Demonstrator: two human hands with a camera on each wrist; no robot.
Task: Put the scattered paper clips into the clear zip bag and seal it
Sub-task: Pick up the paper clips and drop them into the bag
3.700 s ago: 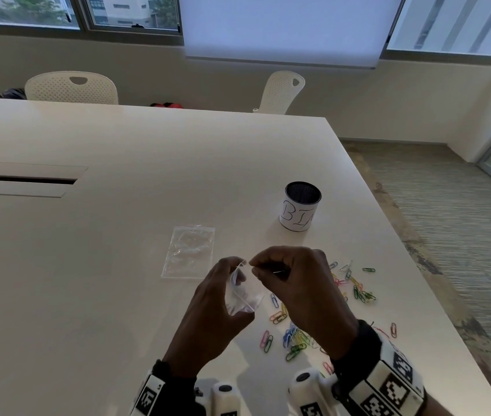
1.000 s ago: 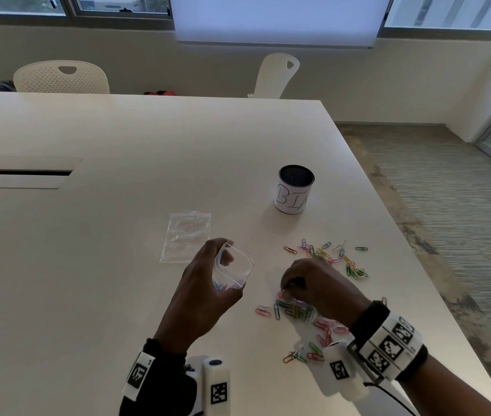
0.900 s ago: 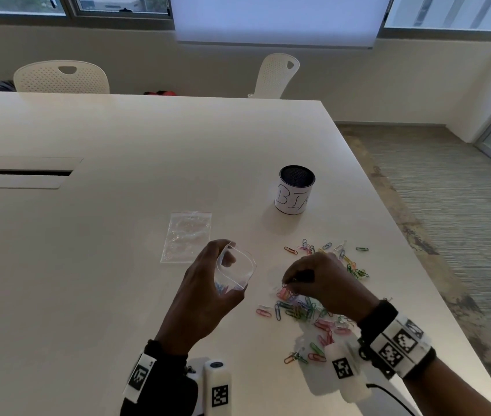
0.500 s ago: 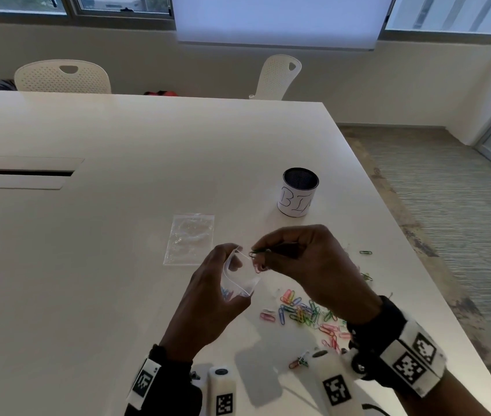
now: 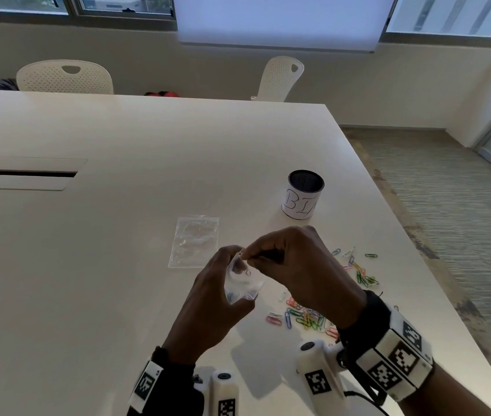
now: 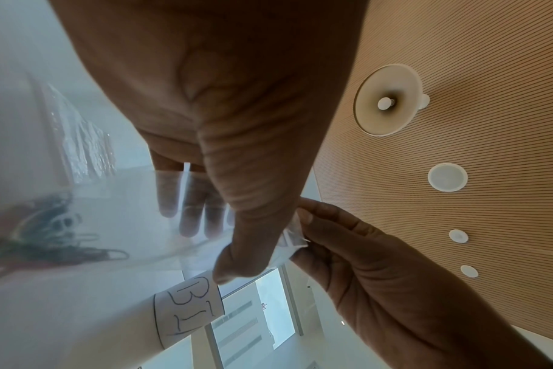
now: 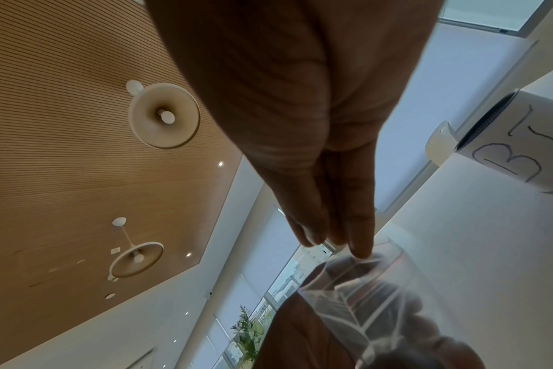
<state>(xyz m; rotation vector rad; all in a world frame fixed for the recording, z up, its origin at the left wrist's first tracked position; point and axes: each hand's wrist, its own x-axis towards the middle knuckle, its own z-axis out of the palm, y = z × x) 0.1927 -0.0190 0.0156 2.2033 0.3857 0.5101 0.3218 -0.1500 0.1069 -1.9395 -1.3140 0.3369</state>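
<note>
My left hand (image 5: 226, 267) holds a small clear zip bag (image 5: 242, 285) upright above the table, thumb on the near side and fingers behind it. Several coloured paper clips (image 6: 51, 239) lie in the bag's bottom. My right hand (image 5: 248, 257) is at the bag's mouth with its fingertips (image 7: 357, 249) bunched together. In the left wrist view its thumb and a finger pinch the crumpled top edge (image 6: 292, 234). Loose paper clips (image 5: 307, 319) lie on the table under my right wrist, and more clips (image 5: 358, 270) lie further right.
A second clear zip bag (image 5: 194, 241) lies flat on the table just beyond my hands. A white cup marked BIN (image 5: 302, 195) stands behind it to the right. The table's right edge (image 5: 436, 295) runs close to the clips. Two white chairs stand at the far side.
My right hand rose from the clip pile with clips pinched in it and came to the bag's mouth. No clips show in its fingertips now. My left hand kept the bag in place.
</note>
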